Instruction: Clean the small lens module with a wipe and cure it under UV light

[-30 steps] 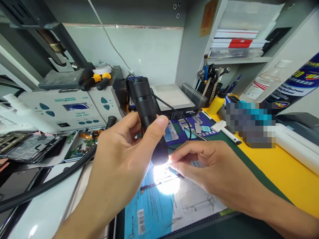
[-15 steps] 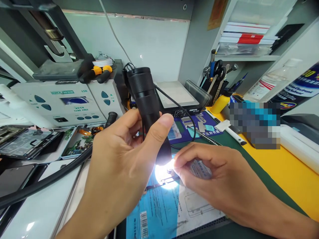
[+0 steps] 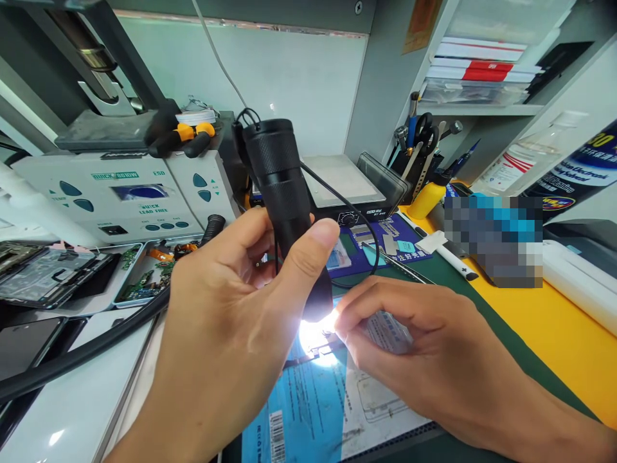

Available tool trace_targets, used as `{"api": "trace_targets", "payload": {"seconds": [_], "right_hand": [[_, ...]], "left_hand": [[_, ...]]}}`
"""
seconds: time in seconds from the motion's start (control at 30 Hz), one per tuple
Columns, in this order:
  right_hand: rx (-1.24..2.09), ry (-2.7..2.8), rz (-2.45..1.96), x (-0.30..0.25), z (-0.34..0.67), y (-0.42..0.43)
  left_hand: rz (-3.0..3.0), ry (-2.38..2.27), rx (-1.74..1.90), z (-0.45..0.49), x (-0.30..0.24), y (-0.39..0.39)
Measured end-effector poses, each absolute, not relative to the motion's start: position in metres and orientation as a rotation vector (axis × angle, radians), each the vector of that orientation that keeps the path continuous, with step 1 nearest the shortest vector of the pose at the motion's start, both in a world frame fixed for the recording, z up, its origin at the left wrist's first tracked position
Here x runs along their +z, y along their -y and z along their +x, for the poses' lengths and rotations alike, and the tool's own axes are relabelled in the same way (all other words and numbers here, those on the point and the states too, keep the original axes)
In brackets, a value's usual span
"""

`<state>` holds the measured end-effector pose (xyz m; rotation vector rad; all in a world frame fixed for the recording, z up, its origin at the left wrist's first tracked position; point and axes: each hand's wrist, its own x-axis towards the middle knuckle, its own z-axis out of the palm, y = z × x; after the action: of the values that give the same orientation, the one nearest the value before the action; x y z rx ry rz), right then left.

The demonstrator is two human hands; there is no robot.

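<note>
My left hand (image 3: 231,315) is closed around a black flashlight (image 3: 282,193), thumb along its near side and lens end pointing down. Bright white light falls from it onto a small area, where glare hides most detail. A thin dark edge of some small part shows in the glow. My right hand (image 3: 419,347) has thumb and index fingertips pinched together at the right rim of the light; what they hold, if anything, is lost in the glare. Under both hands lies a blue and white printed sheet (image 3: 308,411) with a barcode.
A white soldering station (image 3: 139,193) stands back left, near a tray of circuit boards (image 3: 149,270) and a thick black hose (image 3: 96,354). Tweezers (image 3: 405,265) lie beyond my right hand. A yellow bottle (image 3: 427,200) and clear bottle (image 3: 525,157) stand at the right.
My view has shifted slightly. The flashlight's back end sits a little higher in view. Both hands keep their grip and pinch, almost unmoved.
</note>
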<state>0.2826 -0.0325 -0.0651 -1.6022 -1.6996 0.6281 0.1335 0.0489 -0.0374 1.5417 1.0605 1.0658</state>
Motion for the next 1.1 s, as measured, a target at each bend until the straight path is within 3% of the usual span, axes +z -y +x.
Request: {"api": "trace_targets", "payload": {"seconds": [1.1], "right_hand": [[0.729, 1.564, -1.605, -0.0689, 0.2845, 0.0302]], "left_hand": [[1.604, -1.036, 1.168, 0.1342, -0.0388, -0.0492]]}}
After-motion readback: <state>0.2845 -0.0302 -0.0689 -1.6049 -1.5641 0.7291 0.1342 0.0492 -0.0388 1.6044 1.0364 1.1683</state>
